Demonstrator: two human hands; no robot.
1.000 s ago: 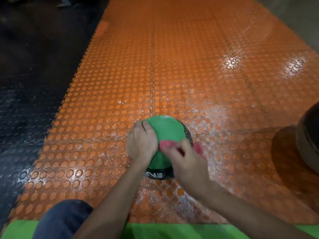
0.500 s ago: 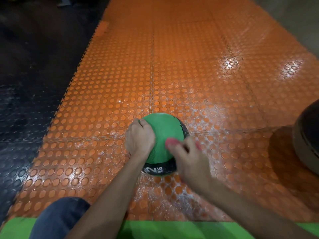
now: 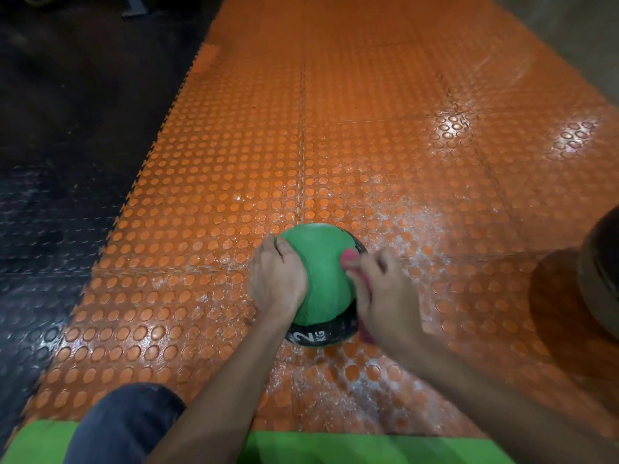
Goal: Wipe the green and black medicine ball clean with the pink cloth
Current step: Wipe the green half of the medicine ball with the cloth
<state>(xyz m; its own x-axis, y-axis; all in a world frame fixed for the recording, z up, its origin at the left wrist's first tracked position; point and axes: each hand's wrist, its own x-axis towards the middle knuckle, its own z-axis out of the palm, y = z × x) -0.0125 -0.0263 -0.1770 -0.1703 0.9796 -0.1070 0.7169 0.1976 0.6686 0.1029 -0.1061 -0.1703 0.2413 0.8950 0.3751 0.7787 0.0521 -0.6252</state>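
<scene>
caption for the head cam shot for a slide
Left hand holds a green and black medicine ball on orange studded floor while right hand presses a pink cloth against its side

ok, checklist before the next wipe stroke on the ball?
1. Grip: left hand grips ball on its left side: ok.
2. Tool: right hand holds cloth against the ball's right side: ok.
3. Support: ball sits on orange mat: ok.
4. Clearance: dark object at right stands apart from ball: ok.
5. Green top free of dirt: cannot tell.
6. Underside wiped: cannot tell, hidden.
</scene>
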